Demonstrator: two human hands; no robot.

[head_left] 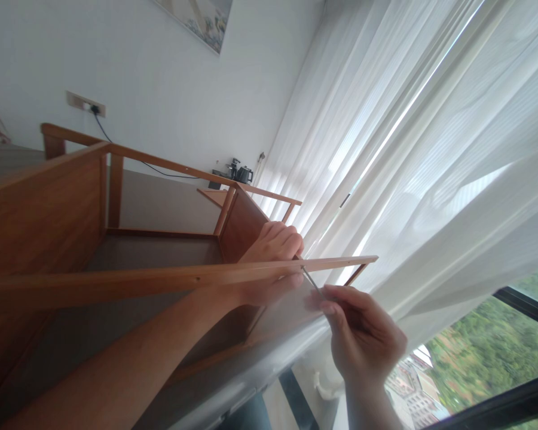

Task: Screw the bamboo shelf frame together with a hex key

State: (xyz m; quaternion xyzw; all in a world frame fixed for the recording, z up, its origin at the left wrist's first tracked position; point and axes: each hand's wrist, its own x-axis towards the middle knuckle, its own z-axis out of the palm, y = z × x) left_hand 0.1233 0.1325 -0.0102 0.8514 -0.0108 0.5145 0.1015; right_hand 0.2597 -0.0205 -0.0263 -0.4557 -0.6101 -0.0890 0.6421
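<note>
wooden rail (179, 281), left hand (272, 243) curled behind, hold unclear; right hand (361, 325) tight on metal rod (312, 280)

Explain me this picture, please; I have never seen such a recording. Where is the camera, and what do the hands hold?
No machine is visible: a person wears a camera on the head, looking forward and down, and this single picture comes from there. The room appears tilted.

The right hand holds a thin metal tool, whose tip meets the front rail of a wooden frame. The left hand is at the same rail, partly above and partly below it; its exact grip is hidden.

Farther back, a dark kettle stands near the wall. White curtains hang at the right, above a window.
</note>
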